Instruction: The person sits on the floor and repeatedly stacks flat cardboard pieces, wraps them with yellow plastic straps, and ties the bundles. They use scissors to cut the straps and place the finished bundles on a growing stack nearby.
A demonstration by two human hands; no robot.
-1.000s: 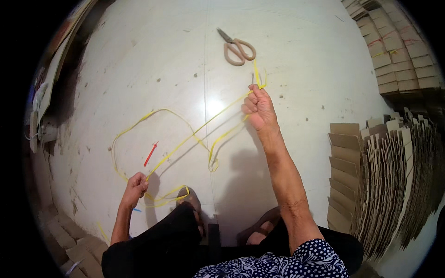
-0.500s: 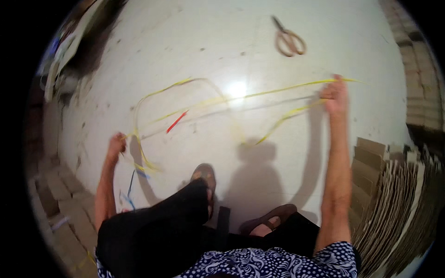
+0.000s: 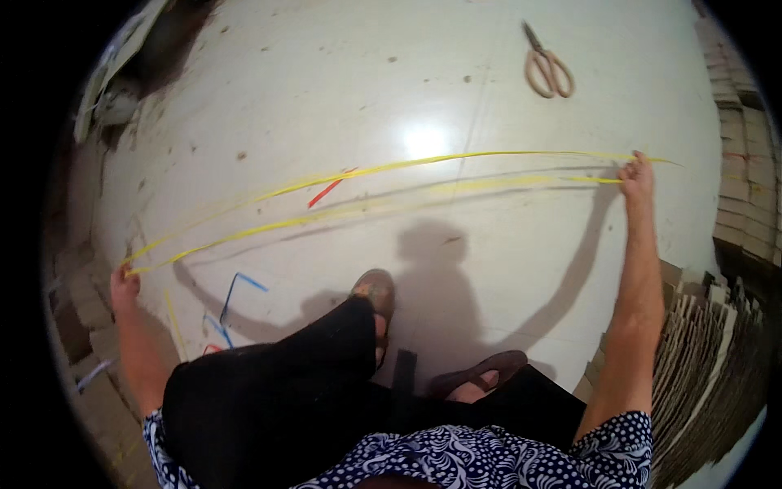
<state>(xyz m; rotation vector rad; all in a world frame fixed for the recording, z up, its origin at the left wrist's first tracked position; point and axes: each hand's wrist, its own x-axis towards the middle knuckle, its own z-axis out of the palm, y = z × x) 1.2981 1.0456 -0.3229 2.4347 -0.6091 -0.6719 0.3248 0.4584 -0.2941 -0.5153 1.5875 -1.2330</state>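
Observation:
A long yellow strap (image 3: 481,153), thin and flat like packing strap, stretches across the view in two nearly parallel runs above the pale floor. My left hand (image 3: 125,284) is closed on it at the far left, where both runs meet the fingers. At the right, my right hand (image 3: 638,174) grips both runs too, and a short tail sticks out past it. The middle of the strap is blurred by motion. Scissors (image 3: 547,72) with copper-coloured handles lie on the floor beyond the strap, apart from both hands.
A red strip (image 3: 327,192) lies on the floor below the strap. Blue strips (image 3: 235,295) and a yellow piece (image 3: 174,324) are by my left knee. Stacked cardboard sheets (image 3: 692,367) stand at the right, more cardboard stacks (image 3: 745,167) behind them.
My hands have moved apart, left hand outward to the left, right hand to the right. The yellow strap, looped and slack before, is now drawn out into two long runs.

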